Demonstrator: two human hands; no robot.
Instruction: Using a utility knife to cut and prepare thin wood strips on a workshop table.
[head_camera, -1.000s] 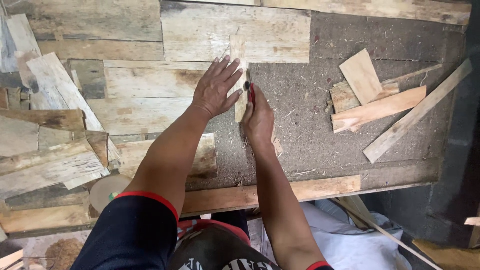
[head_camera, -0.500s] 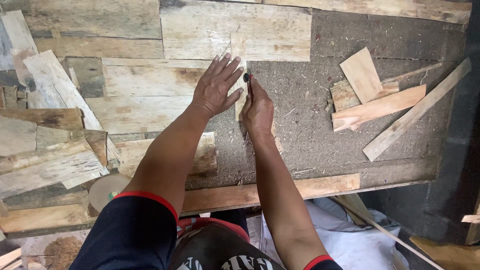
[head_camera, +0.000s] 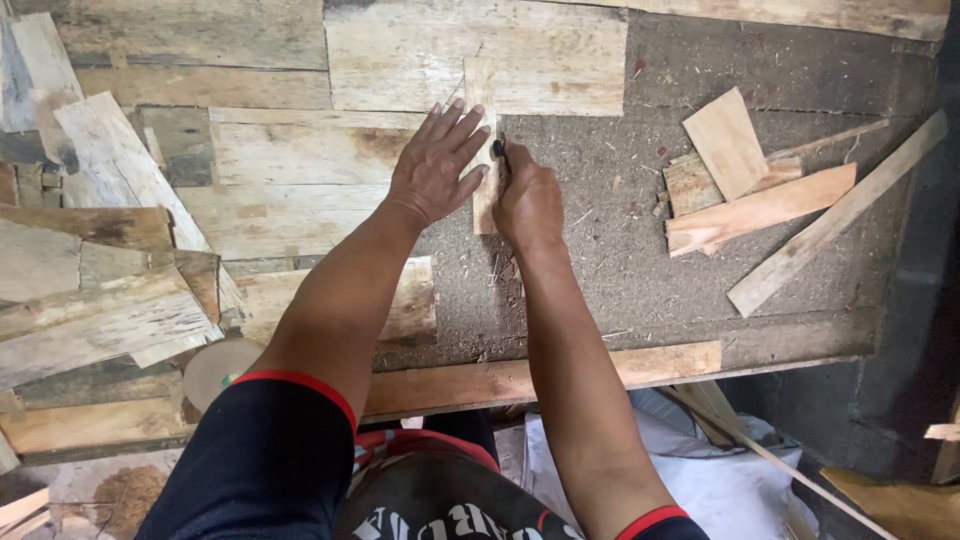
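Note:
A narrow upright strip of pale wood (head_camera: 482, 95) lies on the rough workbench (head_camera: 620, 250). My left hand (head_camera: 436, 165) presses flat on the planks at the strip's left edge, fingers spread. My right hand (head_camera: 527, 198) is closed around a small dark-tipped marking tool (head_camera: 499, 146), its tip touching the strip's right edge. The strip's lower part is hidden between my hands.
Several loose offcuts (head_camera: 760, 195) and a long slat (head_camera: 835, 225) lie at the right of the bench. Wide boards (head_camera: 470, 50) cover the back, and stacked planks (head_camera: 90, 300) fill the left. A board (head_camera: 560, 375) edges the front; white cloth (head_camera: 700, 480) lies below.
Both hands have stayed at the strip; my right hand with the tool has shifted slightly up along the strip's right edge.

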